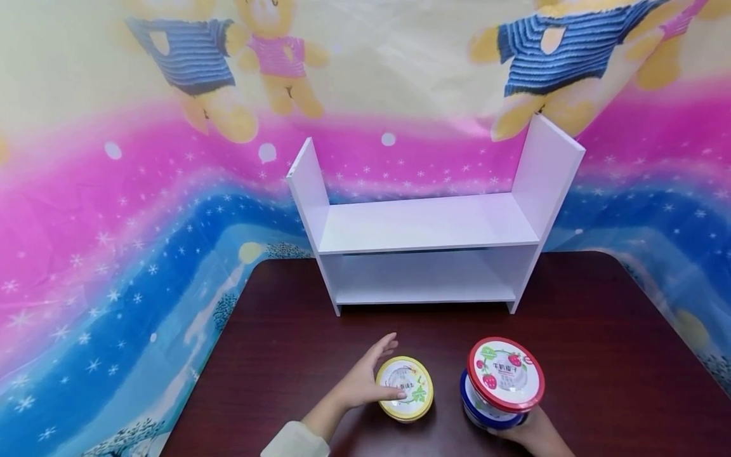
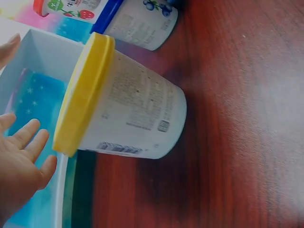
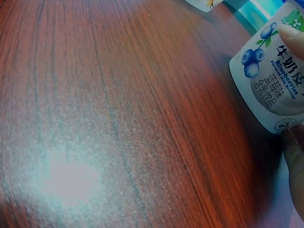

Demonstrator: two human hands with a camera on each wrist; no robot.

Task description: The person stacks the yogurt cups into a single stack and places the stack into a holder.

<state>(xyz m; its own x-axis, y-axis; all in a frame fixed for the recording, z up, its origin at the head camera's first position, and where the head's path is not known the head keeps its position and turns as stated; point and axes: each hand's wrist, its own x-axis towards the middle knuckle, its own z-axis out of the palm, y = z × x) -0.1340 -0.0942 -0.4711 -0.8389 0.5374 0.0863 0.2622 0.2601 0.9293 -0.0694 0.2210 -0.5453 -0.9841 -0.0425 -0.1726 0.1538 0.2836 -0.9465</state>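
Note:
A yellow-lidded tub (image 1: 405, 388) stands upright on the dark table. My left hand (image 1: 363, 379) is beside it, fingers spread and straight, the thumb reaching over the lid's edge. In the left wrist view, fingers of that hand (image 2: 23, 159) show apart from the tub's white side (image 2: 137, 109). To the right, a red-lidded tub (image 1: 506, 374) with strawberries on its lid sits on top of a blue-lidded tub (image 1: 476, 409). My right hand (image 1: 537, 433) grips the lower one, a blueberry tub (image 3: 270, 71), by its side; much of this hand is hidden.
A white two-tier shelf (image 1: 428, 225) with raised side panels stands at the back of the table (image 1: 274, 355). Behind it hangs a colourful cloth (image 1: 171, 209) printed with teddy bears.

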